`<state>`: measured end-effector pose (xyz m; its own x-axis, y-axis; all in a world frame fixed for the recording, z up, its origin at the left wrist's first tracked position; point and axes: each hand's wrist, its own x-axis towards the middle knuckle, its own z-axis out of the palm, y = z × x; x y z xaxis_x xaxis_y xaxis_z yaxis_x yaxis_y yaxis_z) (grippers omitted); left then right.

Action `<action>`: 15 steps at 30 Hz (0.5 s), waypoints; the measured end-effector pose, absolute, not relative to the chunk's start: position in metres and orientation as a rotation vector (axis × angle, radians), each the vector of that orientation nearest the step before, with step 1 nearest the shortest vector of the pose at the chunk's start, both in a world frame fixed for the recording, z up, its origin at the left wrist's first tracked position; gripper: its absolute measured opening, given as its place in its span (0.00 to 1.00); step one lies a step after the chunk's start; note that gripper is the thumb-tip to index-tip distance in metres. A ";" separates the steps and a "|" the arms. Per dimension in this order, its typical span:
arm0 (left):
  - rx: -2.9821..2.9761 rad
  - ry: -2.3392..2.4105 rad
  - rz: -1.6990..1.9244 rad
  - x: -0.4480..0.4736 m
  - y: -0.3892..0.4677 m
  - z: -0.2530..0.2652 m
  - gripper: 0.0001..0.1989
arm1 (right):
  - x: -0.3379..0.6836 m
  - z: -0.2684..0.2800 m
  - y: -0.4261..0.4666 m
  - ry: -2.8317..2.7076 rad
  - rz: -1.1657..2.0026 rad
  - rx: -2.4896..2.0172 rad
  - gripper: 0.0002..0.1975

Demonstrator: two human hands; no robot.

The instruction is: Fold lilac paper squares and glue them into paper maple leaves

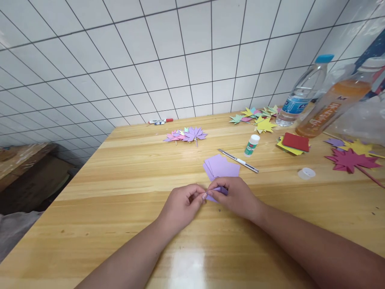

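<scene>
Between my two hands is a small folded piece of purple paper (212, 198), partly hidden by the fingers. My left hand (183, 202) pinches its left end between thumb and fingertips. From the other side, my right hand (236, 196) grips the same paper, thumb and forefinger closed on it. The fingertips of both hands almost meet. Just beyond them lies a stack of purple paper sheets (222, 166), slightly fanned out. A slim silver utility knife (239, 160) rests at the stack's upper right edge.
Behind the knife stands a glue stick (252, 145); its clear cap (306, 173) lies to the right. Coloured paper squares (296, 142), paper leaves (195, 135), a dark red paper leaf (351, 160), a water bottle (302, 94), an orange drink bottle (335, 104) and markers (161, 121) surround the work area.
</scene>
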<state>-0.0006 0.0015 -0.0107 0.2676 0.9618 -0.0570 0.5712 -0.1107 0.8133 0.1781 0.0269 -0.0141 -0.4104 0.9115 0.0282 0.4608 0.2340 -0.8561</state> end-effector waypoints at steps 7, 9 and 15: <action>1.784 1.454 0.659 -0.005 0.005 -0.011 0.10 | 0.181 -0.016 0.031 -1.776 1.211 -1.326 0.09; 1.775 1.447 0.665 -0.006 0.005 -0.011 0.10 | 0.182 -0.016 0.031 -1.730 1.267 -1.305 0.09; 1.628 1.394 0.726 -0.006 0.006 -0.012 0.10 | 0.182 -0.012 0.030 -1.736 1.339 -1.216 0.11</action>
<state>-0.0057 0.0062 -0.0119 0.2097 0.9730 -0.0960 0.4786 -0.0165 0.8779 0.1821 0.0300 -0.0119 -0.3803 0.9231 -0.0575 0.2897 0.0598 -0.9553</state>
